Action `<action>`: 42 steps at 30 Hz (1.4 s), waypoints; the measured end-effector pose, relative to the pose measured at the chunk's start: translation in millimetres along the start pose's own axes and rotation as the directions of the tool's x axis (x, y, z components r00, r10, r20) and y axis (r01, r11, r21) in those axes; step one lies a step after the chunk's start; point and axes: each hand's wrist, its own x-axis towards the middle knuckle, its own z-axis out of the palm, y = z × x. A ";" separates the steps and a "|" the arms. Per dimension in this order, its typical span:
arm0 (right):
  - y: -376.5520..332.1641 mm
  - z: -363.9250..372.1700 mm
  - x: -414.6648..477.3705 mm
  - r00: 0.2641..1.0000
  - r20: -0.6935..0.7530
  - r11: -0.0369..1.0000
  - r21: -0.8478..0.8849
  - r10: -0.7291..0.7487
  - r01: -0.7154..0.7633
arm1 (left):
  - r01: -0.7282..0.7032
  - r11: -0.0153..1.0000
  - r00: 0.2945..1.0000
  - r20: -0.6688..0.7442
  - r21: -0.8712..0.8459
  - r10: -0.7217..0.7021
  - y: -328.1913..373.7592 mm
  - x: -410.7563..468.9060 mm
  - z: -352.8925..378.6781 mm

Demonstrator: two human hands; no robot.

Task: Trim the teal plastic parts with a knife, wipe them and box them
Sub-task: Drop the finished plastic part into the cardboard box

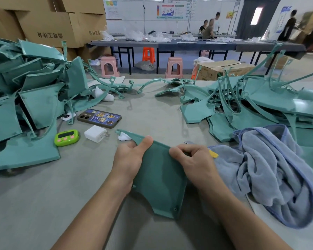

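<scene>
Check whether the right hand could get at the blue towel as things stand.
Probably yes: the blue towel lies just beside the right hand, nothing between them, though that hand grips the teal part.

Bright even indoor light, soft faint shadows, wide-angle bending at edges, blurred figures far right

Left hand (132, 157) fingertips hidden under teal part (159, 181); wall posters (170, 10) unreadable.
</scene>
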 end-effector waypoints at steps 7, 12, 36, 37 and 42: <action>3.1 -0.6 4.1 0.987 -0.010 0.981 0.116 0.158 -0.156 | 0.072 0.993 0.994 0.084 -0.094 -0.064 -2.3 0.6 1.1; -2.3 -7.6 3.5 0.973 -0.151 0.978 0.140 0.173 -0.152 | 0.294 0.911 0.940 0.261 -0.290 -0.220 6.2 2.4 -14.4; -1.4 1.8 0.3 0.920 0.077 0.815 0.441 0.384 -0.376 | -0.121 0.978 0.986 0.131 0.171 0.100 -16.4 2.2 2.4; -1.1 1.8 0.7 0.920 0.081 0.817 0.435 0.383 -0.378 | -0.128 0.974 0.987 0.122 0.186 0.107 -16.6 1.1 3.1; -4.3 1.0 -3.5 0.920 0.081 0.826 0.416 0.383 -0.381 | -0.154 0.964 0.986 0.097 0.216 0.136 -11.5 -4.1 5.6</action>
